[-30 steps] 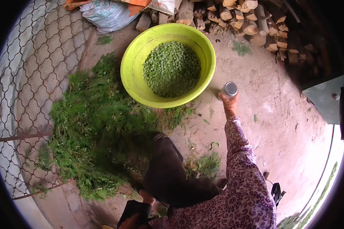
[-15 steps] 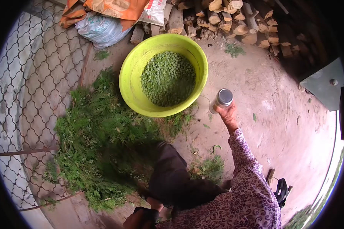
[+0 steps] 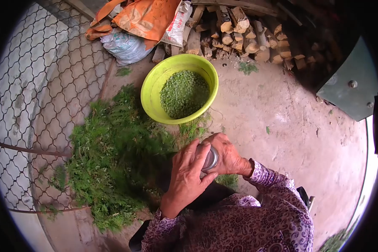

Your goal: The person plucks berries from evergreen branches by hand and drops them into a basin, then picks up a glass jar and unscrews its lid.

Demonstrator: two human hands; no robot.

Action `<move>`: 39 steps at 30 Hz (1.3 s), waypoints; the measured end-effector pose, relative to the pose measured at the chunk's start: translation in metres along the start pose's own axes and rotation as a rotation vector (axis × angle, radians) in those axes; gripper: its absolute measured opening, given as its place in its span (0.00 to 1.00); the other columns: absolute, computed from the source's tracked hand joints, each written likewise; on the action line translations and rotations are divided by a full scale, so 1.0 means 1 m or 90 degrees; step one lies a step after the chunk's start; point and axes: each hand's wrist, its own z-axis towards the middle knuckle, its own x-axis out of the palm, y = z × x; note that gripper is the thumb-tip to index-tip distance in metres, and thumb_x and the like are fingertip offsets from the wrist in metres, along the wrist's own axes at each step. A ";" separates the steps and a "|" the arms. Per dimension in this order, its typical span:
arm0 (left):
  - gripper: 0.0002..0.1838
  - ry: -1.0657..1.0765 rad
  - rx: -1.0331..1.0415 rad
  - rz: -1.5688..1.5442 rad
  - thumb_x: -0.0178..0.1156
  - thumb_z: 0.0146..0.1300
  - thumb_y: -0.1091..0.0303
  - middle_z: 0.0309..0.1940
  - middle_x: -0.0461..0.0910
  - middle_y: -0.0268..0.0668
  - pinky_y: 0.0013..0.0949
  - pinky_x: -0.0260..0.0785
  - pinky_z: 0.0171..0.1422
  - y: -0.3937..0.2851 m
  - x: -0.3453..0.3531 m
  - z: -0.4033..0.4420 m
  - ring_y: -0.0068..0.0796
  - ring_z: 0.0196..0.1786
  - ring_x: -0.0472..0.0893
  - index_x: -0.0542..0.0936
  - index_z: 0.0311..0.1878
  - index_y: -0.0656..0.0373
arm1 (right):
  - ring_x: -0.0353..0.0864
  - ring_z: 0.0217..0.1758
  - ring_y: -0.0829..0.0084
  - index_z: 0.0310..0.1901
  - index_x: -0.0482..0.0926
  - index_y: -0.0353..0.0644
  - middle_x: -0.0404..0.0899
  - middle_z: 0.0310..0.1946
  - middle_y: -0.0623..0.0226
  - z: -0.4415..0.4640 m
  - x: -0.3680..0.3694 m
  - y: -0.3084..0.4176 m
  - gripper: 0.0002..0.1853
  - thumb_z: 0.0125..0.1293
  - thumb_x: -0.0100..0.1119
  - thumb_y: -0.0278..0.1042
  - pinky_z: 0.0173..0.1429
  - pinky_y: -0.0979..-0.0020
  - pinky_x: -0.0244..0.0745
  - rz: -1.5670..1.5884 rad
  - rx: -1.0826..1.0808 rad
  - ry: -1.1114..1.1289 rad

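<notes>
A bottle with a round silver-grey cap (image 3: 211,159) is held upright between my two hands, low in front of my body. My right hand (image 3: 227,154) wraps round its far and right side. My left hand (image 3: 188,170) lies over the cap, its fingers curled across the top and the thumb along the near edge. Most of the bottle's body is hidden by the hands. Beyond them stands a yellow-green plastic tub (image 3: 149,90) with many small green cones or berries (image 3: 185,93) inside.
A heap of green feathery conifer sprigs (image 3: 109,155) lies left of my legs, beside a wire mesh panel (image 3: 50,105). Stacked firewood (image 3: 248,35), an orange sack (image 3: 143,19) and a pale sack (image 3: 124,46) stand at the back. A green metal sheet (image 3: 350,84) is at the right.
My right hand has brought the bottle from beside the tub back toward my body. My left hand has come up from low near my legs onto the cap. The view has shifted slightly.
</notes>
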 end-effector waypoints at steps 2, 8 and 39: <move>0.35 -0.039 0.037 0.010 0.70 0.37 0.70 0.55 0.64 0.48 0.44 0.61 0.58 -0.006 0.002 -0.010 0.49 0.56 0.66 0.68 0.54 0.60 | 0.73 0.35 0.60 0.36 0.74 0.45 0.73 0.30 0.64 -0.007 0.001 0.005 0.24 0.35 0.69 0.45 0.44 0.65 0.62 0.017 -0.065 -0.030; 0.32 -0.167 0.052 -0.103 0.68 0.38 0.74 0.52 0.67 0.48 0.39 0.63 0.56 -0.032 -0.028 -0.027 0.45 0.53 0.70 0.70 0.52 0.62 | 0.71 0.40 0.63 0.38 0.72 0.45 0.71 0.33 0.65 -0.006 -0.021 0.033 0.27 0.33 0.68 0.43 0.49 0.63 0.58 0.012 -0.068 0.060; 0.38 -0.603 -0.233 -0.441 0.66 0.36 0.67 0.47 0.71 0.40 0.29 0.65 0.48 -0.025 -0.076 -0.200 0.29 0.48 0.71 0.65 0.55 0.68 | 0.79 0.30 0.71 0.26 0.77 0.46 0.80 0.26 0.66 0.049 -0.108 0.263 0.09 0.54 0.60 0.41 0.54 0.62 0.57 -0.027 -0.564 -0.081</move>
